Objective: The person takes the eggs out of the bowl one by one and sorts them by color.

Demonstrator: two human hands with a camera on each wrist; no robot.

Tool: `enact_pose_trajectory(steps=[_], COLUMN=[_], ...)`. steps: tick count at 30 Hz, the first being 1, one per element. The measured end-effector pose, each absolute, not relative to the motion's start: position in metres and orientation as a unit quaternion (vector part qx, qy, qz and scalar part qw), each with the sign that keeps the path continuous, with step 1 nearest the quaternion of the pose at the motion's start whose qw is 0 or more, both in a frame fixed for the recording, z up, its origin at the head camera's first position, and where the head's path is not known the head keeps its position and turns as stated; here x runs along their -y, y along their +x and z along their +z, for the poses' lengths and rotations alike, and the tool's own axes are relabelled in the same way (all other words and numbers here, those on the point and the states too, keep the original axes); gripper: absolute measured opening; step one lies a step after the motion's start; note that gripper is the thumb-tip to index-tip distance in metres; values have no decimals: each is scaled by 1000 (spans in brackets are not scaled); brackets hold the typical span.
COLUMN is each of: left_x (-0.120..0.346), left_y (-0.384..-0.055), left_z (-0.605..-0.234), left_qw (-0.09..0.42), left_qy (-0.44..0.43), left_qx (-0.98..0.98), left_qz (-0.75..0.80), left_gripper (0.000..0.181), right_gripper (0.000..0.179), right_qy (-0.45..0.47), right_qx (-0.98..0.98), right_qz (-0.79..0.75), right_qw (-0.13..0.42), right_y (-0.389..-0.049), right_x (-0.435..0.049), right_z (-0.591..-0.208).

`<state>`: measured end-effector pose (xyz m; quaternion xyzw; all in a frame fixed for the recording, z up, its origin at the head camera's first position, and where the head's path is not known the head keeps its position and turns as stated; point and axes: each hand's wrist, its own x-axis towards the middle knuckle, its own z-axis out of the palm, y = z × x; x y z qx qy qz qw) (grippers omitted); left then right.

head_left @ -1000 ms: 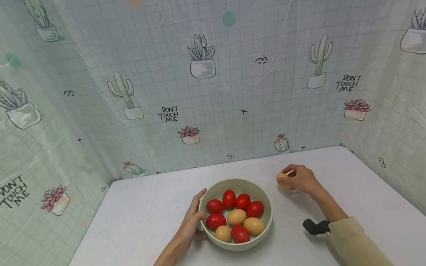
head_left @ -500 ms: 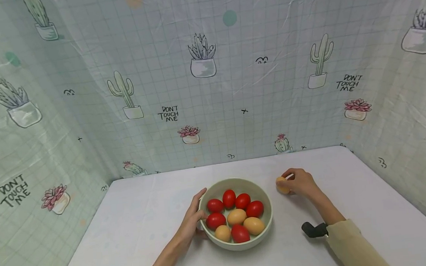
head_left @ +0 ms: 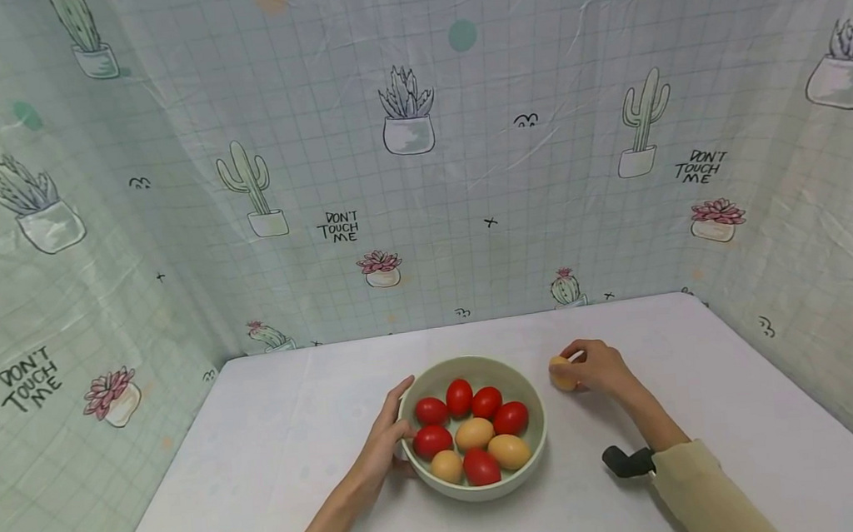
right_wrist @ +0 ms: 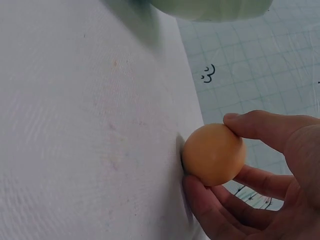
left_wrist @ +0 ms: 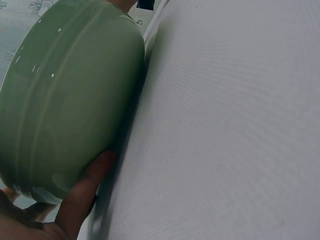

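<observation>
A pale green bowl (head_left: 539,449) holds several glossy red eggs (head_left: 480,467) and 3 tan eggs (head_left: 510,452). My left hand (head_left: 380,445) grips its left side, the thumb over the rim; in the left wrist view the fingers (left_wrist: 85,195) curl under the bowl's outer wall (left_wrist: 75,100). To the right of the bowl, my right hand (head_left: 596,367) pinches another tan egg (head_left: 561,374). The right wrist view shows thumb on one side of this egg (right_wrist: 214,155) and fingers on the other, with the egg right at the tabletop.
The white table (head_left: 295,410) is backed by a plastic sheet (head_left: 464,171) printed with cacti, which also stands at both sides. A black wrist-worn device (head_left: 626,461) sits by my right sleeve. The bowl's underside (right_wrist: 215,7) shows at the top of the right wrist view.
My right hand, with the tan egg, has shifted slightly left and nearer to me, toward the bowl. My left hand and the bowl have stayed in place.
</observation>
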<state>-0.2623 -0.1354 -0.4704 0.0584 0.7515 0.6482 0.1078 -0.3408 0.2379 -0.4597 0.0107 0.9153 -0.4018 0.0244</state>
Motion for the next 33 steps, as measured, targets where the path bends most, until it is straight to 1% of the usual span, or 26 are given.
enact_pose_trajectory(steps=[13,33], left_x=[135,134], left_y=[-263,-261], left_z=[-470,-470], left_qw=[106,104], left_qy=[56,55], left_qx=[-751,-759], left_qz=[650,640], left_gripper=[84,83], right_gripper=[51,51], right_qy=[6,-3], right_qx=[-913,-904], right_qz=[-406,-422], right_qw=[36,60], right_y=[-340,-343], right_x=[-239,-244], right_z=[-458,-461])
